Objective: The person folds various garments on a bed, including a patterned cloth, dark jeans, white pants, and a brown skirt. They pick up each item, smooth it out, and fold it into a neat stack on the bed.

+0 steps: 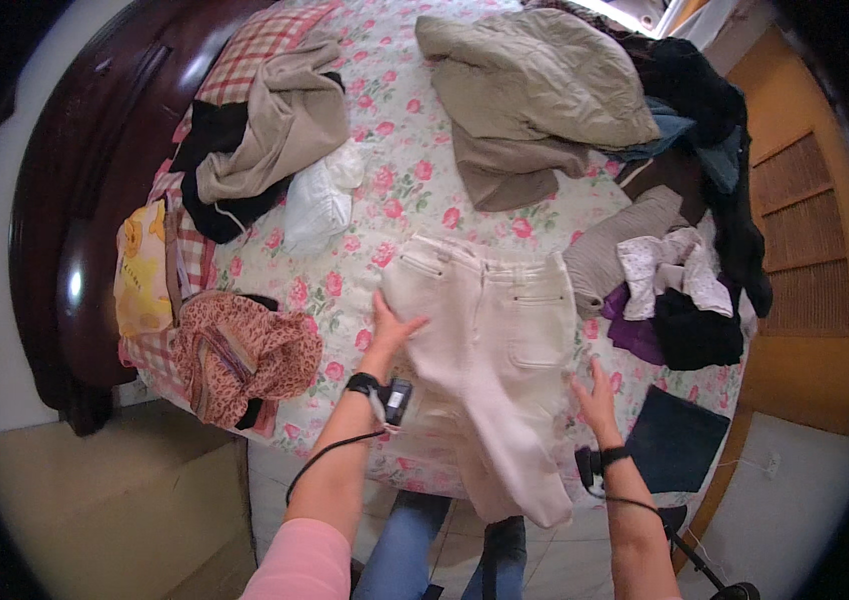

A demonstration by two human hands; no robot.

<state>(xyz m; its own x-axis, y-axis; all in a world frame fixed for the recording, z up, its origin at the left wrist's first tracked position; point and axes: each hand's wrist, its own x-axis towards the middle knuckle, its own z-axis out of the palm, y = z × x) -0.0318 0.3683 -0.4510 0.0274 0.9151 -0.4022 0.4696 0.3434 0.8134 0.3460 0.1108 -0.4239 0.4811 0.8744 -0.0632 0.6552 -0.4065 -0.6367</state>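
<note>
Cream trousers (pixel 469 322) lie front side up on the flowered bedsheet, waistband away from me. One leg crosses over toward the middle, and the leg ends hang past the bed's near edge. My left hand (pixel 393 327) is at the left hip of the trousers, its thumb spread over the cloth and its fingers along the side edge. It grips no fabric that I can see. Just off the right side of the trousers, my right hand (pixel 595 397) hovers with fingers apart and nothing in it. Both wrists wear black straps with small cabled devices.
Left lie a leopard-print garment (pixel 244 352), a yellow printed cloth (pixel 143 270), a beige garment (pixel 282 120) and a white bundle (pixel 319 199). At right are a khaki quilted jacket (pixel 544 82), a rolled grey garment (pixel 612 247), small clothes (pixel 676 277) and a folded dark cloth (pixel 678 442).
</note>
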